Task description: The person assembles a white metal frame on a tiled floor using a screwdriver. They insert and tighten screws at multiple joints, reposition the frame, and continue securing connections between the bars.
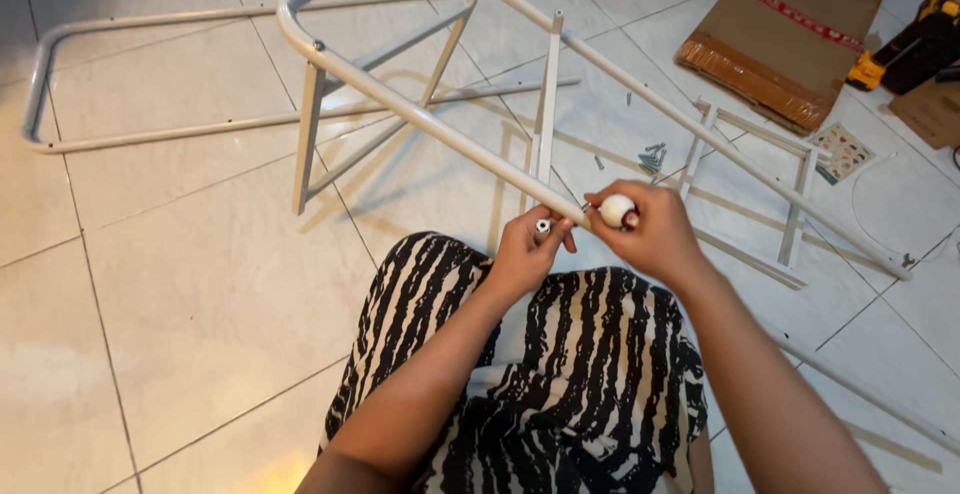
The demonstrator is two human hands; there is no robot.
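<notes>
A white metal tube frame (420, 114) lies tilted over the tiled floor in front of me. My left hand (528, 249) pinches the near end of one of its tubes, whose open end shows between my fingers. My right hand (650, 232) is closed around a screwdriver with a rounded white handle and a red band (618, 211), its tip pointing toward the tube end by my left hand. My lap in black-and-white striped cloth (560, 374) is below both hands.
A second bent white tube (40, 74) lies at far left. A smaller white frame piece (795, 204) and a small pile of screws (652, 159) lie to the right. A flattened cardboard box (790, 34), a yellow-and-black power drill (915, 44) and a printed sheet (842, 151) are at upper right.
</notes>
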